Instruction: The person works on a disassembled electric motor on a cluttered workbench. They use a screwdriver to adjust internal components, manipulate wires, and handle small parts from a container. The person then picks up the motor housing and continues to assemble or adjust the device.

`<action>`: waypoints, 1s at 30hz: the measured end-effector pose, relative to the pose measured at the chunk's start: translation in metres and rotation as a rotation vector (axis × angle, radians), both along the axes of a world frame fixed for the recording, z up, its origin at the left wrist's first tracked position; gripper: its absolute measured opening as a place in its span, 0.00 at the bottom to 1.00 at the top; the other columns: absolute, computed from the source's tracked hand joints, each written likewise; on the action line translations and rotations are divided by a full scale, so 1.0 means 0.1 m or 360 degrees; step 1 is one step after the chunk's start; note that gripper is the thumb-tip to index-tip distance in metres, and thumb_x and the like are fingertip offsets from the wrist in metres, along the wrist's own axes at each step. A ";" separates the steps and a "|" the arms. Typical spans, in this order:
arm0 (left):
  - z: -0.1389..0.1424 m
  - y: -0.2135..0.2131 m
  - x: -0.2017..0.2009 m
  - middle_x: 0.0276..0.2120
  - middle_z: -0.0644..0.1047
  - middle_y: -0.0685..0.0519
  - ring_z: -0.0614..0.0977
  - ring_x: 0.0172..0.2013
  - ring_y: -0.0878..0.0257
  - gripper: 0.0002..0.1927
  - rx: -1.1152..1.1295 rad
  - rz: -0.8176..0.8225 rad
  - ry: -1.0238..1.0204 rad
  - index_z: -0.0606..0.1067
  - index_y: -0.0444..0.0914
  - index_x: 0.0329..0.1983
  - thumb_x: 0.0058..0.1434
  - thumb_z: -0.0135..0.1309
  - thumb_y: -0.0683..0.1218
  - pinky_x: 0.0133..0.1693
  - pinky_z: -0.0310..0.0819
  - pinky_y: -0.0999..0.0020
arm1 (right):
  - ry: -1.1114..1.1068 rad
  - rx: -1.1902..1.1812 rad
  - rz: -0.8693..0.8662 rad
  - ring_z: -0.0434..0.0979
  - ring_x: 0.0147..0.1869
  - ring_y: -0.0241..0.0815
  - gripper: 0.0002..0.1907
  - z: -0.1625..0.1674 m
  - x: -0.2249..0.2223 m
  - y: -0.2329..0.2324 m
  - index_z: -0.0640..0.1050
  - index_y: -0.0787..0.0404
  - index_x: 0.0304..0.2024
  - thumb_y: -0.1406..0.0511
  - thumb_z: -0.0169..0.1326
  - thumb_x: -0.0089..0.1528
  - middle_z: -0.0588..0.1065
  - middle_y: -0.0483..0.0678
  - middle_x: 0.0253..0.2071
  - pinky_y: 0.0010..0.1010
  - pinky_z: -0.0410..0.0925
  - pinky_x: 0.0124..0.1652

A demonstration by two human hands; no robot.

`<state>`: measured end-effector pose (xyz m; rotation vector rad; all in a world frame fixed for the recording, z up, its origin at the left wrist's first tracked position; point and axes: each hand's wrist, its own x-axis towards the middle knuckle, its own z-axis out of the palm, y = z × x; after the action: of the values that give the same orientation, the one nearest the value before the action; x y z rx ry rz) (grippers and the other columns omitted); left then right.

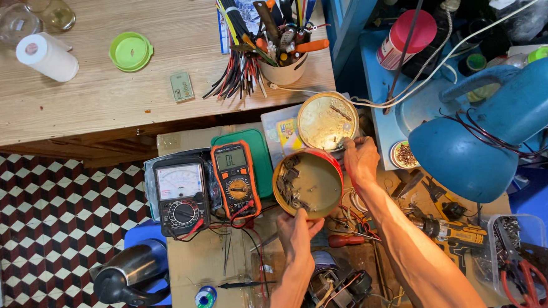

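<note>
While left hand [298, 229] grips round tin [307, 183], mouth tilted up, right hand [362, 160] pinches lid [327, 121].

— What carries everything here?

— A cardboard-topped bench [185, 252] near the middle, a pale wooden table [127, 87] above it, and a checkered tile floor [45, 210] to the left.

— What lies on the bench?

— A black analog multimeter [180, 196] beside an orange digital multimeter [236, 178], a green lid [263, 157] under that, a red-handled screwdriver [347, 239], a solder spool [205, 298] near the front edge.

— And the wooden table?

— A white paper roll [47, 56], a round green lid [130, 51], a small pale card [182, 86], and a white cup of tools [284, 69] with black cable ties [235, 75] fanned beside it.
</note>
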<state>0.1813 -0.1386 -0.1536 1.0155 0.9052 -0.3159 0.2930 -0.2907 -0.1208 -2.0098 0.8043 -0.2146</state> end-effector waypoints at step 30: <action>0.10 0.14 -0.59 0.50 0.76 0.45 0.82 0.41 0.55 0.38 0.0075 -0.0606 -0.0153 0.55 0.40 0.65 0.53 0.57 0.49 0.35 0.83 0.61 | -0.0211 0.0561 0.0151 0.84 0.41 0.43 0.13 0.33 -2.21 -0.18 0.70 0.69 0.51 0.68 0.53 0.67 0.81 0.56 0.39 0.31 0.78 0.40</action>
<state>0.1227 -0.1250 -0.1435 1.2367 0.6312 -0.5617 0.0719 -0.3083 -0.0882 -1.6781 0.6138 -0.1385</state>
